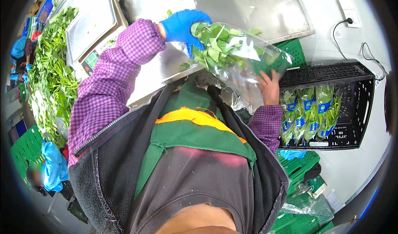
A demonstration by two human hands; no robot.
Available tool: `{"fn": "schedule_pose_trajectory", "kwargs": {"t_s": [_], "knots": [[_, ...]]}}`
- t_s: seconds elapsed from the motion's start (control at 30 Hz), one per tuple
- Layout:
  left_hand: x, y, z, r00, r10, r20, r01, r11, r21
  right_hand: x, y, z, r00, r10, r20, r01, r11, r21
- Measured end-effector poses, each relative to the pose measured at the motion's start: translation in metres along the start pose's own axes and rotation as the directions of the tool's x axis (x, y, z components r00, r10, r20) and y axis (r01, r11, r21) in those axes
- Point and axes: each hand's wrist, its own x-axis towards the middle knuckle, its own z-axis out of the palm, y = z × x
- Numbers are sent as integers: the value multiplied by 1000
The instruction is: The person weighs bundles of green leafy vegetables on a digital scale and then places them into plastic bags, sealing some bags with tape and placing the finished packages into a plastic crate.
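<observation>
My left hand (185,27), in a blue glove, is closed around leafy green vegetables (217,44) at the mouth end of a clear plastic bag (245,75). The leaves lie partly inside the bag, above the edge of the metal table. My right hand (269,86), bare, is at the bag's other side with its fingers spread against or behind the film; whether it grips the film I cannot tell. Both forearms wear purple checked sleeves.
A weighing scale (90,61) stands on the metal table (279,13), beside a heap of leafy greens (56,75). At right, a black crate (357,119) holds several bagged bundles (323,106). Green crates (298,168) stand below it. Other people (54,168) are at far left.
</observation>
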Motion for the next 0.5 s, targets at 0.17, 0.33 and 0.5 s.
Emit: {"fn": "schedule_pose_trajectory", "kwargs": {"t_s": [0.17,0.33,0.5], "knots": [[-35,-6,46,931,276,-237,-153,888,434,2,-7,35,849,155,505,-237,966,103],[-117,-32,126,923,-87,-375,236,897,373,7,42,32,893,285,348,-159,924,-348],[-182,-6,205,390,-805,-448,166,540,-825,-18,57,31,895,271,354,-118,910,-397]]}}
